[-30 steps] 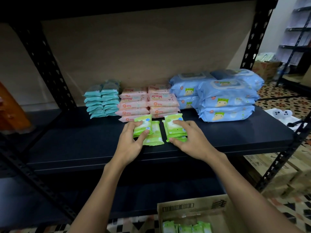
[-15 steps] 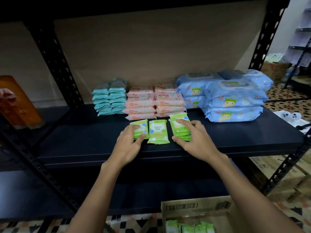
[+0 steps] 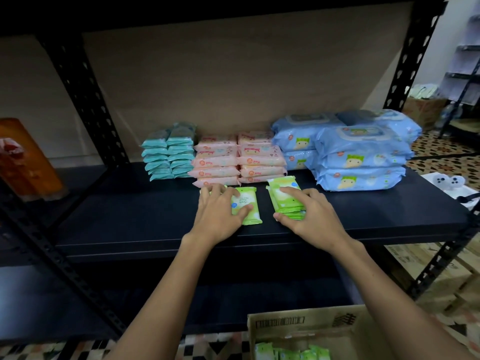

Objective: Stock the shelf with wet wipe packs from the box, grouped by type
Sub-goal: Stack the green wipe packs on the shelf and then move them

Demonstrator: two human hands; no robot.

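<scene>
a person stands at a dark metal shelf (image 3: 130,211) with both bare hands on green wet wipe packs near the middle of its front edge. the left hand (image 3: 217,214) lies with fingers spread and nearly straight over a flat green pack (image 3: 250,213), the thumb resting on its printed face; another green pack (image 3: 205,189) peeks out under the fingertips at that hand's far side, mostly hidden. the hand presses rather than clamps. the right hand (image 3: 309,216) rests on a small stack of green packs (image 3: 281,196) just beside the flat one, fingers laid over the top pack and the thumb curled against the stack's near end, so it grips the stack lightly.

behind them, toward the back edge of the shelf, stand sorted groups: teal packs (image 3: 168,152) at the left, pink packs (image 3: 239,159) in two piles in the middle, touching the green ones' far ends or nearly so, and large blue packs (image 3: 361,157) stacked at the right.

below the shelf's front edge, on a patterned floor, sits an open cardboard box (image 3: 306,323) with more green packs in the box (image 3: 291,353) showing at the bottom of the view. an orange object (image 3: 28,162) stands blurred at the far left.
</scene>
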